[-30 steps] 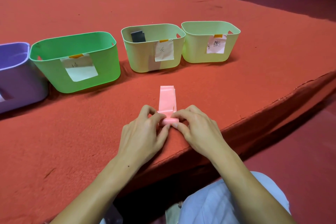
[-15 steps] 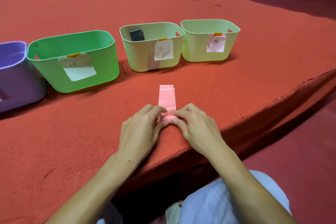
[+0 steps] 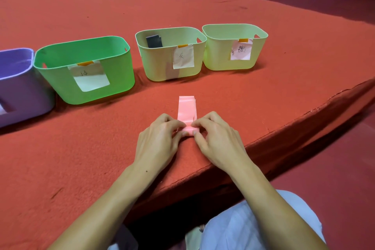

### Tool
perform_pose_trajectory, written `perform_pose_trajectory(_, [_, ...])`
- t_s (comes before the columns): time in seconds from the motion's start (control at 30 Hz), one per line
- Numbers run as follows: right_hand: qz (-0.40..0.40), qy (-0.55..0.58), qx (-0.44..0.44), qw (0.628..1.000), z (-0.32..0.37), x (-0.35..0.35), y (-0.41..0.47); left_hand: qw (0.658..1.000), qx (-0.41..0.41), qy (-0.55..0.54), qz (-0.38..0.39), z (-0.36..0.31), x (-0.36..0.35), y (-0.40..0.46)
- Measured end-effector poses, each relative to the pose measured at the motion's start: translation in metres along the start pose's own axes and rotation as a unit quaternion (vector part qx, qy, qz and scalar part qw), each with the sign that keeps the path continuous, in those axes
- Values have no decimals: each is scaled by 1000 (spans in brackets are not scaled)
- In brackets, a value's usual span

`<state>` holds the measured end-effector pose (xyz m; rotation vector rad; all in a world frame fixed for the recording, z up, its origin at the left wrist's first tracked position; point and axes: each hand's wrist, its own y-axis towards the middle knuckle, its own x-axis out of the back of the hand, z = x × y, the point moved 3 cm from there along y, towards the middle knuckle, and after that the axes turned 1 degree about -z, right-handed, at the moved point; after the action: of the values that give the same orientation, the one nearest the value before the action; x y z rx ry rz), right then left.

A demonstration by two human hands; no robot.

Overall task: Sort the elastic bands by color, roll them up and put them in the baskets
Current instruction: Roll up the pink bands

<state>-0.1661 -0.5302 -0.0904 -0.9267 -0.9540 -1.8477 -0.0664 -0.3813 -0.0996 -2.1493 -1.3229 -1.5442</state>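
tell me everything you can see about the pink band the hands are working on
The pink elastic band is a flat, smooth, slightly glossy strip lying on the red felt table, pointing away from the person toward the baskets. Its far end shows several stacked layers with edges slightly offset. Its near end is curled into a small roll, pinched by the fingertips of the left hand and right hand. Nothing else touches it.

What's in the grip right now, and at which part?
Both the left hand and right hand pinch the pink elastic band at its rolled near end; the far, unrolled length lies flat on the red table.
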Motion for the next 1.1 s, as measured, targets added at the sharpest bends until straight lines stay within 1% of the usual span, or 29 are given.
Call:
perform_pose_trajectory(0.13, [4, -8, 15, 1000, 1, 0, 0, 1000, -4, 13, 6, 1, 3, 4])
perform_pose_trajectory(0.33, [5, -3, 12, 1000, -2, -1, 3, 1000, -18, 5, -22, 1, 2, -1])
perform_pose_trajectory(0.47, [26, -19, 5, 999, -2, -2, 3, 999, -33, 7, -7, 1, -1, -2])
perform_pose_trajectory(0.57, [70, -33, 18, 997, -3, 0, -2, 999, -40, -4, 15, 5, 3, -4])
perform_pose_trajectory(0.63, [81, -26, 26, 996, -6, 0, -6, 999, -44, -16, 24, 7, 3, -9])
perform_pose_trajectory(0.8, [50, 10, 16, 999, -4, -3, -4, 999, -19, -41, 22, 10, -1, -6])
perform_pose_trajectory(0.93, [40, 26, 22, 999, -4, 0, -7, 998, -20, -67, 7, 11, 3, -6])
perform_pose_trajectory(1.03, [32, 31, 9, 999, -3, -1, -7, 998, -18, -64, -2, 10, 5, -5])
perform_pose_trajectory(1.1, [11, 32, 15, 999, -1, 0, -7, 998, -23, -53, -1, 10, 5, -4])
